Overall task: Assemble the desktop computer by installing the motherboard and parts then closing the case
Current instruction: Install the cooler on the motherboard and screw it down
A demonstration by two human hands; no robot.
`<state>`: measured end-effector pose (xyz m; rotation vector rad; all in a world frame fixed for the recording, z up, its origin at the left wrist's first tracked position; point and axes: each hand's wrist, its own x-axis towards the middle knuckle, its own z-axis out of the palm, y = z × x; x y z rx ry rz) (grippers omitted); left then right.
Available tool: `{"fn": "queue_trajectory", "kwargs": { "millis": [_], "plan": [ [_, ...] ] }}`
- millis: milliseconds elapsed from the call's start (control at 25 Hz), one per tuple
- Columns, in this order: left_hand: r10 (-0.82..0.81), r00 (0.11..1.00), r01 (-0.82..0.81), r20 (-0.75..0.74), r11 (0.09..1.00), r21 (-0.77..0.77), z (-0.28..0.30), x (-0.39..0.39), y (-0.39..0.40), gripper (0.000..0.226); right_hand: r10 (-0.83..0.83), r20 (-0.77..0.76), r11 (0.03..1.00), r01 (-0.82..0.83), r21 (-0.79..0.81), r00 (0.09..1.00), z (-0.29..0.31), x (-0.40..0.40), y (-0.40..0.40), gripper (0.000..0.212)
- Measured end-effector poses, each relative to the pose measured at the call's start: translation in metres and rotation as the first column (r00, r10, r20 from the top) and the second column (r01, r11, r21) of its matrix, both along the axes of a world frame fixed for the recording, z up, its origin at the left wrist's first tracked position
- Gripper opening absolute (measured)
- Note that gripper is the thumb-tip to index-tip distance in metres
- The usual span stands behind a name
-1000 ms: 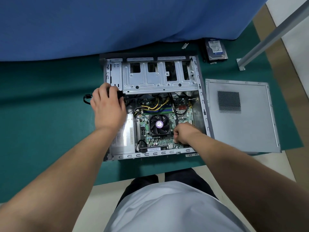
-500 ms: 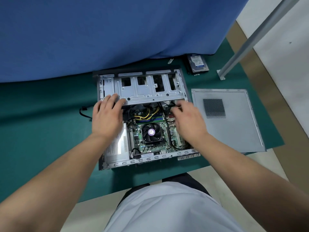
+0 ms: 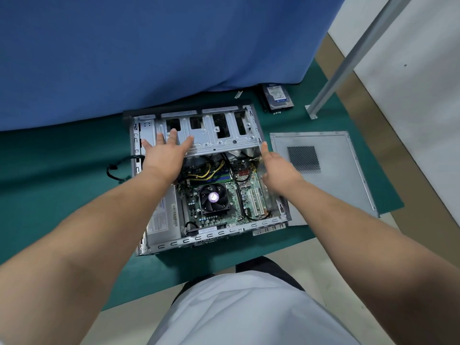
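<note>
The open computer case [image 3: 199, 241] lies on its side on the green mat. Inside sit the motherboard [image 3: 234, 195] with its black CPU fan [image 3: 212, 198] and the grey power supply [image 3: 164, 217]. My left hand [image 3: 165, 151] is spread flat, fingers straight, on the left part of the silver drive cage [image 3: 224, 135]. My right hand [image 3: 276, 168] is over the case's right wall near the cage's right end, fingers extended; I cannot tell whether it touches the metal.
The grey side panel [image 3: 331, 185] lies flat to the right of the case. A hard drive [image 3: 277, 97] and small screws rest at the back right. A black cable [image 3: 114, 170] trails left. Blue cloth [image 3: 149, 58] hangs behind; a metal leg [image 3: 348, 61] stands right.
My left hand has moved up from the cage's near edge and spread flat on top of it. My right hand has shifted right, from over the motherboard to the case's right wall.
</note>
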<state>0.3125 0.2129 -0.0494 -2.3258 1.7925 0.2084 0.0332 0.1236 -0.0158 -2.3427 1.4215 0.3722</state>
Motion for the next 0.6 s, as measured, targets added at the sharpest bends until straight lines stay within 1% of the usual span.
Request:
{"fn": "queue_trajectory", "kwargs": {
  "millis": [120,320,480,600],
  "plan": [
    [-0.019,1.000,0.019,-0.005,0.999,0.027,0.003,0.000,-0.002,0.111,0.029,0.015,0.999,-0.028,-0.015,0.999,0.002,-0.002,-0.002,0.092],
    [-0.007,1.000,0.006,0.013,0.999,0.047,-0.001,-0.008,0.010,0.113,0.056,0.002,0.998,-0.056,-0.027,0.998,0.000,-0.011,0.005,0.091],
    [0.032,0.999,-0.030,-0.037,0.998,0.054,0.000,-0.009,0.010,0.114,0.059,0.000,0.997,-0.059,-0.044,0.998,-0.004,-0.012,0.004,0.092],
    [0.062,0.995,-0.058,-0.076,0.997,0.052,0.001,-0.008,0.010,0.109,-0.001,0.028,1.000,0.002,-0.027,1.000,-0.007,-0.016,0.005,0.089]
  ]
}}
